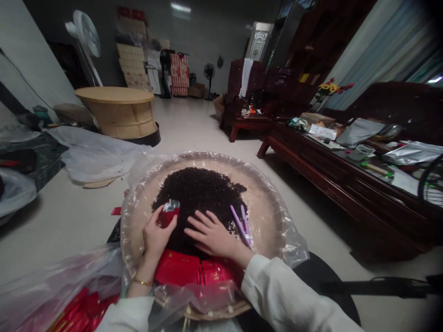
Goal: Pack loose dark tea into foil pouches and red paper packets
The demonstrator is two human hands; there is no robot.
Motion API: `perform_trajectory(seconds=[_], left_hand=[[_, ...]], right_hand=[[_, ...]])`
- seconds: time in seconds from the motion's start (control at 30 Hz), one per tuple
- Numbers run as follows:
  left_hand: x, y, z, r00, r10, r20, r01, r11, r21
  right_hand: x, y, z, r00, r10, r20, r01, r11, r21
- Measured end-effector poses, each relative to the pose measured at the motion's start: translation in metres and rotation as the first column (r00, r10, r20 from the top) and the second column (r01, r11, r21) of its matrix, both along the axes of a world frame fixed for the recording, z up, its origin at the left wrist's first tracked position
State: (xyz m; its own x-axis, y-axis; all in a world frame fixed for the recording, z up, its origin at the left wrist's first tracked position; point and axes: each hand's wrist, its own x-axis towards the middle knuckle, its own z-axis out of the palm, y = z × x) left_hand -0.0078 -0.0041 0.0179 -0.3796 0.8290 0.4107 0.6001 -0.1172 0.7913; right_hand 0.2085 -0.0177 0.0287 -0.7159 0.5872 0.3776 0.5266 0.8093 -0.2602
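My left hand (pixel 157 233) grips a small red packet (pixel 169 216) with a silver inside showing at its top. Fingers spread, my right hand (pixel 211 234) lies over the near side of a heap of dark loose tea leaves (pixel 197 186); whether it touches them I cannot tell. The heap sits in a round woven tray (pixel 266 216) lined with clear plastic. Right of my right hand, a purple-handled tool like a small hair straightener (pixel 241 226) rests in the tray. Red packets (pixel 178 267) lie at the tray's near edge, below my hands.
At lower left, a plastic bag (pixel 104 267) holds more red packets. A dark wooden table (pixel 311 161) covered with items stands on the right. A round bamboo stand (pixel 119 110) and plastic sheeting (pixel 100 154) are on the left. A fan (pixel 86 34) stands behind.
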Motion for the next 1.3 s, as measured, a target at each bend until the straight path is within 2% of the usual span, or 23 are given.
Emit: perform_trajectory(seconds=[0.07, 0.17, 0.27, 0.37, 0.57, 0.87, 1.1, 1.3], left_hand=[[0.000, 0.001, -0.002, 0.999, 0.021, 0.031, -0.020, 0.999, -0.030], [0.000, 0.001, -0.003, 0.997, 0.034, 0.066, -0.031, 0.999, -0.042], [-0.001, 0.002, -0.003, 0.993, 0.060, 0.099, -0.055, 0.997, -0.052], [-0.002, 0.004, -0.007, 0.990, 0.072, 0.120, -0.067, 0.997, -0.046], [-0.003, 0.006, -0.017, 0.992, 0.066, 0.106, -0.063, 0.998, -0.033], [-0.002, 0.005, -0.018, 0.998, -0.011, 0.058, 0.015, 0.998, -0.065], [-0.003, 0.006, -0.020, 0.999, -0.017, 0.031, 0.020, 0.997, -0.075], [-0.002, 0.005, -0.022, 1.000, -0.001, 0.031, 0.003, 0.997, -0.083]], right_hand=[[-0.003, 0.000, -0.018, 0.984, 0.122, 0.130, -0.131, 0.990, 0.059], [-0.013, 0.005, -0.038, 0.964, 0.188, 0.190, -0.209, 0.973, 0.099], [-0.027, 0.014, -0.047, 0.943, 0.237, 0.233, -0.278, 0.947, 0.163], [-0.039, 0.024, -0.047, 0.914, 0.266, 0.306, -0.345, 0.905, 0.247], [-0.048, 0.044, -0.043, 0.936, 0.137, 0.325, -0.247, 0.912, 0.328], [-0.041, 0.070, -0.041, 0.942, 0.045, 0.334, -0.153, 0.940, 0.306], [-0.035, 0.096, -0.042, 0.941, -0.030, 0.338, -0.082, 0.946, 0.313], [-0.034, 0.097, -0.038, 0.931, -0.039, 0.363, -0.070, 0.957, 0.282]])
